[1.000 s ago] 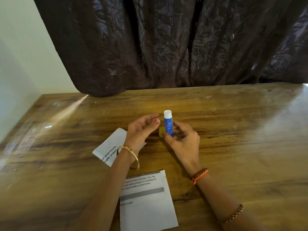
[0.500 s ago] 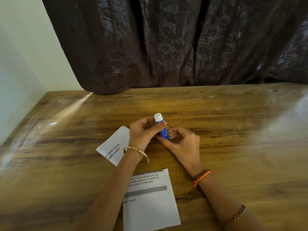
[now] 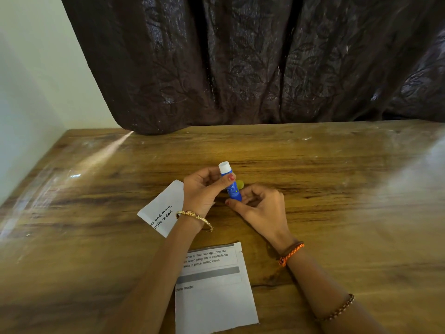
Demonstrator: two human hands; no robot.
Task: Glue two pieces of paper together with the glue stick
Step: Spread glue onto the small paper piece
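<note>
blue glue stick point(image 3: 233, 189) in both hands, two papers, one wooden table point(image 3: 337, 189)

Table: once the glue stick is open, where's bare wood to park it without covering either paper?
Free: the table right of the right hand, and the far strip below the curtain. Crowded: around the left hand and glue stick, where the small paper, large paper and a yellow piece sit close.

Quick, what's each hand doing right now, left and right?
Left hand: holding the glue stick, thumb and fingers curled round its upper part.
Right hand: holding the glue stick's lower end in its fingers.
</note>
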